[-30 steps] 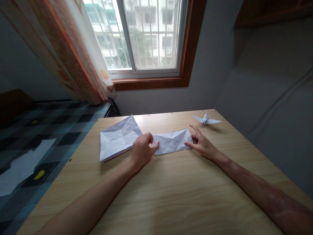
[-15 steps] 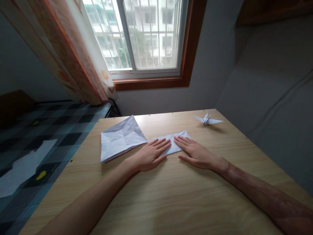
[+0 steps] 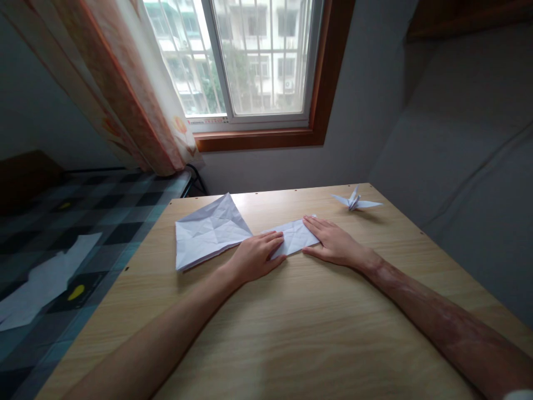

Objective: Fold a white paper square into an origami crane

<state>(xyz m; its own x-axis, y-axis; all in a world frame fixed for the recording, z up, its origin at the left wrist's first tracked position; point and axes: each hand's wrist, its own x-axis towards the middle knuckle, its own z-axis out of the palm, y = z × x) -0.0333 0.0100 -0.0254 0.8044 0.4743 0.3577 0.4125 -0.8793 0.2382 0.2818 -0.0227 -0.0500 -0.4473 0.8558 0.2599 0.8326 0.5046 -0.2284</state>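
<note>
A folded strip of white paper (image 3: 295, 236) lies flat on the wooden table (image 3: 283, 328), with a hand over each end. My left hand (image 3: 258, 255) rests palm down on its left end, the fingers together and slightly bent, the thumb along the near edge. On the right end lies my right hand (image 3: 331, 239), fingers stretched out flat. Creases show in the strip between the two hands. Left of my left hand is a larger creased white paper sheet (image 3: 210, 230), with fold lines meeting near its middle.
A folded paper crane (image 3: 353, 203) stands near the table's far right corner. Left of the table, a bed with a checked cover (image 3: 137, 194) holds some white paper pieces (image 3: 54, 278). A window (image 3: 262, 61) and a curtain (image 3: 158, 128) are beyond the far edge.
My hands have moved apart along the strip, the right one outward and slightly away from me. More of the strip's middle now shows. The large sheet and the crane stay in place.
</note>
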